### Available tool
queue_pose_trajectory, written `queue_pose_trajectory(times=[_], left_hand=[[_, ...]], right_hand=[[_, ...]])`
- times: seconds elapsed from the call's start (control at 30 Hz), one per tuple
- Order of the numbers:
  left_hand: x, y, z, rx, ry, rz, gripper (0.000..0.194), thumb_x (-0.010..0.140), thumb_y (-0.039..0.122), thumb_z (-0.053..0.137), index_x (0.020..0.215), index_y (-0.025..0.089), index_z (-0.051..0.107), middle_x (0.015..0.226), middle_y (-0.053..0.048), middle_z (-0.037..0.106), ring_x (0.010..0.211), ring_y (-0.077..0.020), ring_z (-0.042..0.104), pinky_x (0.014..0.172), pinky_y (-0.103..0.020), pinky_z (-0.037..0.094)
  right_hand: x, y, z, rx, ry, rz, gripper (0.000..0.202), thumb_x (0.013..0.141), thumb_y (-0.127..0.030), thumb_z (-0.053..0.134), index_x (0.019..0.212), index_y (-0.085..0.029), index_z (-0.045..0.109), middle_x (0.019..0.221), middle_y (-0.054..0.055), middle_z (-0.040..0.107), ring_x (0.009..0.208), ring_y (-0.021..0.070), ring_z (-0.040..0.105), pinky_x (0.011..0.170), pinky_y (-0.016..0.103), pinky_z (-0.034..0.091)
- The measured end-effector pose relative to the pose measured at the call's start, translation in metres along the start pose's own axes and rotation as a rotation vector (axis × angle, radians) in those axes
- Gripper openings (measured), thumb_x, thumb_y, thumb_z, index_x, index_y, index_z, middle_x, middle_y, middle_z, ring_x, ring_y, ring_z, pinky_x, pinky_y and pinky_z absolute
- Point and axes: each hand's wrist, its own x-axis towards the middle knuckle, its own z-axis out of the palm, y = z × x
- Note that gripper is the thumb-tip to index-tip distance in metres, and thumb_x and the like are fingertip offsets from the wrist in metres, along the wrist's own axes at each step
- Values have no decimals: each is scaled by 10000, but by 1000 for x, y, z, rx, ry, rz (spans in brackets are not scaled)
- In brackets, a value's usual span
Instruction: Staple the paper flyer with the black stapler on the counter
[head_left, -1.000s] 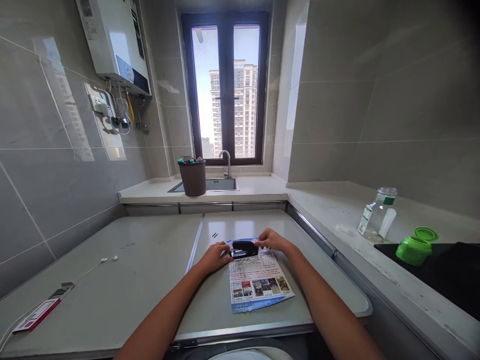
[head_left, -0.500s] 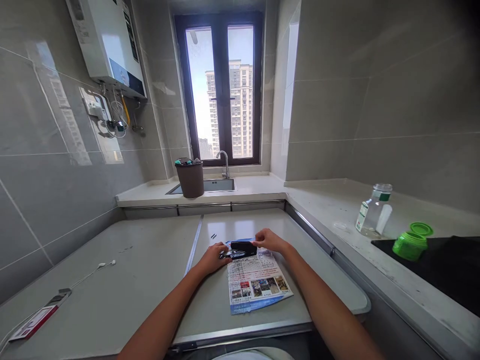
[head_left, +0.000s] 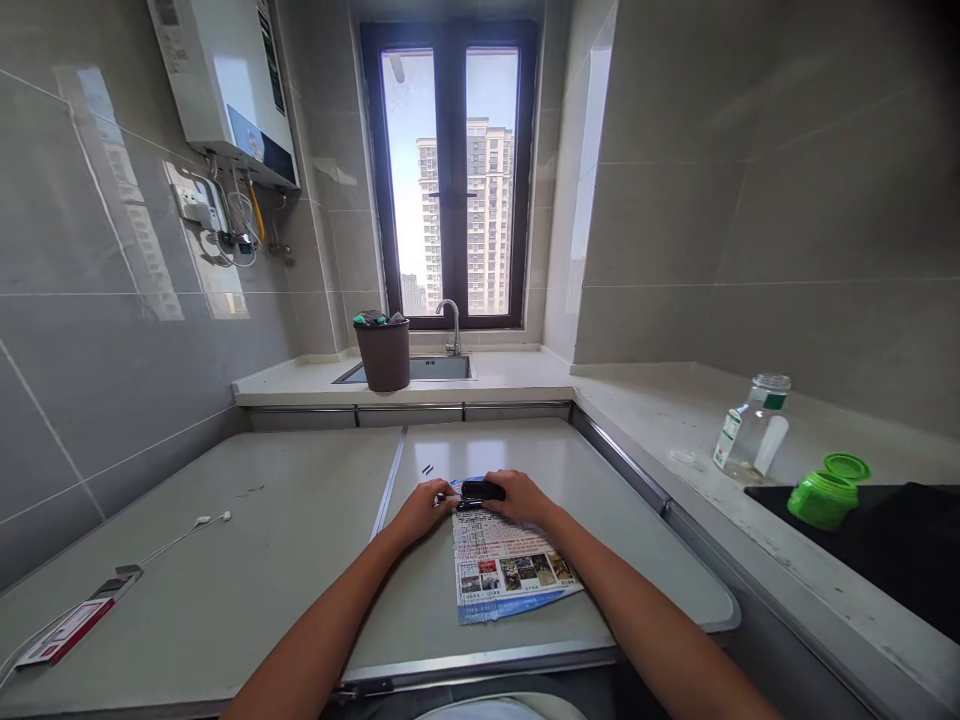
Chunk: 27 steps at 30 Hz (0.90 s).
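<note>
A black stapler (head_left: 482,490) lies over the top end of a printed leaflet (head_left: 517,575). My right hand (head_left: 521,497) wraps round the stapler's right end, fingers over its black upper arm. At the stapler's left end, the fingers of my left hand (head_left: 422,510) are pinched together against its metal part; whether a small piece is between them is hidden. A narrow gap shows between the upper arm and the lower part. Two short dark strips that look like staples (head_left: 427,469) lie on the table just beyond my left hand.
The pale folding table (head_left: 300,590) has a metal seam and edge. White earphones (head_left: 214,520) and a red-and-white box (head_left: 71,630) lie left. A brown bin (head_left: 382,358) stands by the sink (head_left: 442,370). A clear jar (head_left: 752,430) and green container (head_left: 825,497) stand right.
My right hand has moved left and closed further over the stapler's black arm. The stapler's upper arm sits slightly further left, and my left hand has shifted slightly left at its end.
</note>
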Motion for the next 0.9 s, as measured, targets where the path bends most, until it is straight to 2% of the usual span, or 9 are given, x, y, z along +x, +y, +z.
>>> queue_pose_trajectory(times=[0.1,0.23,0.3,0.37,0.53,0.63,0.73,0.9], left_hand=[[4,-2,0,-137,81,-41,320,912,512,675,931,198,735,974,-73,751,934,-250,684,888,-383,527],[8,-12,8,-650,52,-231,499,781,635,812,951,177,709,878,-61,738,820,-223,707,831,-376,568],[8,-16,11,-906,21,-303,515,722,578,897,974,173,704,888,-58,747,801,-208,724,836,-368,587],[7,-17,10,-1069,15,-357,470,708,457,950,985,166,706,924,-68,764,821,-198,740,846,-342,597],[5,-13,1,-1286,-19,-483,263,880,266,832,1055,113,712,1040,-141,789,899,-189,769,809,-255,609],[6,-15,1,-1311,12,-557,148,927,181,764,1032,94,704,1024,-156,790,863,-183,777,808,-254,623],[7,-19,4,-1293,42,-610,98,926,151,761,973,92,698,943,-138,780,787,-168,762,773,-250,628],[7,-17,6,-1278,51,-645,118,895,153,806,894,101,701,855,-88,736,634,-104,654,673,-216,603]], right_hand=[[0,-3,-7,-108,94,-126,201,926,-291,700,1114,-219,707,1075,88,748,1007,263,630,907,369,427],[1,-10,-10,-295,171,-297,273,969,-176,592,1221,-218,688,1223,123,731,1085,286,599,955,431,385],[1,-13,-8,-394,192,-369,305,1013,-143,518,1257,-228,681,1215,119,731,1079,272,597,949,431,372],[2,-16,-4,-486,255,-449,326,1039,-114,473,1262,-234,678,1163,101,736,1035,245,597,930,419,367],[5,-18,-1,-647,496,-630,257,1024,-70,531,1180,-205,684,1062,59,733,961,207,589,895,402,359],[4,-20,-3,-671,531,-640,244,1024,-70,536,1153,-211,686,1067,56,733,970,202,588,916,401,352],[3,-21,-5,-646,487,-594,260,1003,-63,544,1158,-217,687,1091,65,733,984,213,583,920,406,344],[4,-16,-5,-493,390,-296,294,857,-32,630,1087,-199,704,1111,90,724,1020,254,574,885,412,332]])
